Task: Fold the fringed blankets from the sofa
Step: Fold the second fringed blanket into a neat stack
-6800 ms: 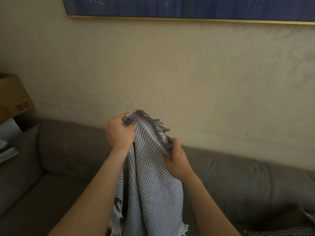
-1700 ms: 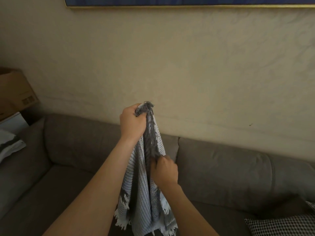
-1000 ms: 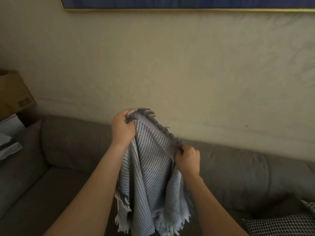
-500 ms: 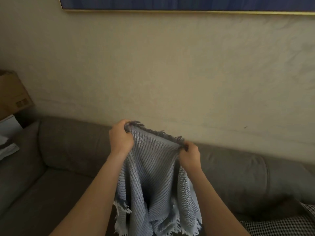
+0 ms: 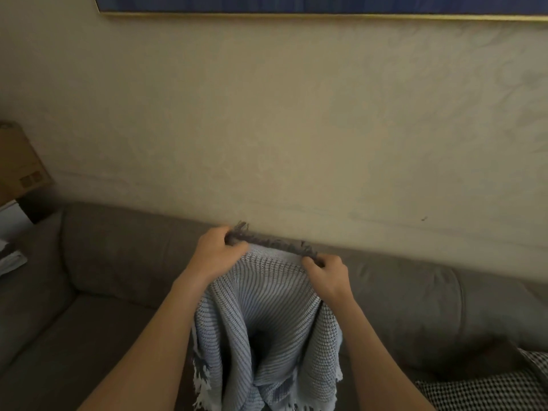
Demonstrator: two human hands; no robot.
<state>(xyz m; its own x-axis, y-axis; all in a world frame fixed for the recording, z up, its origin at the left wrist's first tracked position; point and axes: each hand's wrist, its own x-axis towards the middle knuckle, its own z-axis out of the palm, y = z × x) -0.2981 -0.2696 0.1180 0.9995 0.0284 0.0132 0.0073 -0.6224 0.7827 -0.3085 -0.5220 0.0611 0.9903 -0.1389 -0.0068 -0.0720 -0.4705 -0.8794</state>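
Note:
A light blue-grey woven blanket with a dark fringed top edge hangs in front of me over the grey sofa. My left hand grips the top edge at its left end. My right hand pinches the same edge at its right end. The fringed edge runs almost level between the two hands, and the cloth below falls in loose folds with white fringe at the bottom. A black-and-white checked blanket lies on the seat at the lower right.
The sofa's back runs along a beige wall, with a framed blue picture above. A cardboard box and some white items sit past the sofa's left arm.
My hands have come down and moved apart along the fringed edge. The right hand rose from below the left to nearly level with it, spreading the blanket's top.

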